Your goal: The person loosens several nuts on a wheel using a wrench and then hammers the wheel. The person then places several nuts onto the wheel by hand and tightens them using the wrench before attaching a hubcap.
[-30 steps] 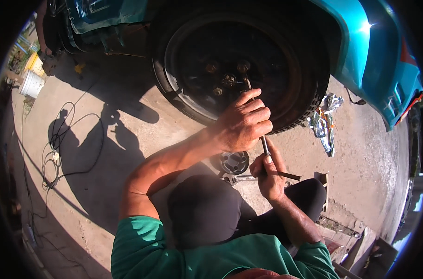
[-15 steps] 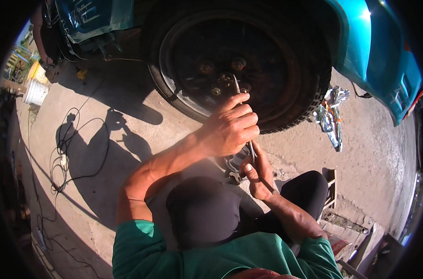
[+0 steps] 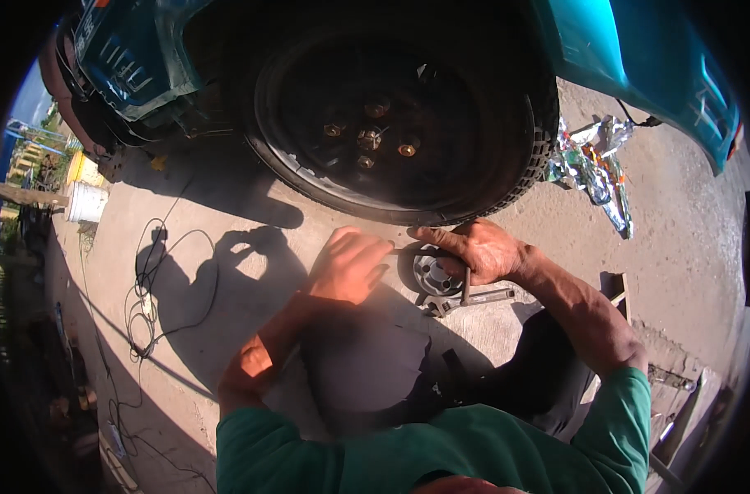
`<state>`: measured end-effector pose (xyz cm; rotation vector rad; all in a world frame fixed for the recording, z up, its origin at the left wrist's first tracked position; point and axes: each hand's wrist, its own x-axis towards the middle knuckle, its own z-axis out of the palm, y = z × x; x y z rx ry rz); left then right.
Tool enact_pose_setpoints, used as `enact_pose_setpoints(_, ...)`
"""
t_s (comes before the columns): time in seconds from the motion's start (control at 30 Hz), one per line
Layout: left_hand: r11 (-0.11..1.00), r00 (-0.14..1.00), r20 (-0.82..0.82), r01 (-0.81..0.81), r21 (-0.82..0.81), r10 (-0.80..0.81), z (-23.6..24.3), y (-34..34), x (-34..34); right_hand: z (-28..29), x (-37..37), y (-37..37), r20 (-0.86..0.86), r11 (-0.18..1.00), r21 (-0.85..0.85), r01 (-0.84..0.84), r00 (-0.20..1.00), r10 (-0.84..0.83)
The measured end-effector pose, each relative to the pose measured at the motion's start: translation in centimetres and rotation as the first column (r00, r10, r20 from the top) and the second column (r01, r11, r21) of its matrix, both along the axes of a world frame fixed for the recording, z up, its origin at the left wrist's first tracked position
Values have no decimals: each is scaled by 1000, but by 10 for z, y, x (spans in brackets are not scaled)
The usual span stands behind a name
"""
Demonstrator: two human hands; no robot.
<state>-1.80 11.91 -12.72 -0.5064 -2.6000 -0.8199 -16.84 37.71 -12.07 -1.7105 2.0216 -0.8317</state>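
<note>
My right hand [image 3: 486, 251] is closed around a bent metal bar [image 3: 466, 288], its index finger stretched along the bar. One end of the bar reaches left toward my left hand [image 3: 350, 265]. That hand is smeared by motion, so I cannot tell whether its fingers grip the end. Under my right hand lies a round grey metal part with holes [image 3: 432, 278]. Beside it on the ground is a straight metal tool [image 3: 482, 300]. Just beyond both hands stands a black wheel [image 3: 334, 185] with several brassy nuts [image 3: 407, 151] around its hub [image 3: 368, 138].
Turquoise body panels [image 3: 663, 74] flank the wheel. Crumpled foil wrapping [image 3: 601, 177] lies right of the tyre. On the left, a black cable [image 3: 216, 280] loops over the concrete, and a white bucket [image 3: 86, 202] stands farther off. Wood and metal pieces [image 3: 679, 420] lie at the lower right.
Both hands have come away from the wheel's hub, down to the ground in front of the tyre. My right hand has swung up and right with the bar; my left has moved left.
</note>
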Motion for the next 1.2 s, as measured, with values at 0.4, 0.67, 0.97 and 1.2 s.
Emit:
enact_pose_setpoints(0.4,908,839,477,-382,170,263,-91,-13,30,-53,31,45,395,924,374,-81,915,-80)
enact_pose_setpoints(0.67,686,611,332,-542,-485,718,-268,-55,212,-107,33,68,497,592,778,-210,783,-374)
enact_pose_setpoints(0.97,683,572,389,-678,-271,722,-251,-60,221,-178,49,96,460,400,885,-238,587,-666)
enact_pose_setpoints(1.2,752,702,275,-632,-186,657,-282,-63,220,-205,45,145,206,121,978,-167,814,-543)
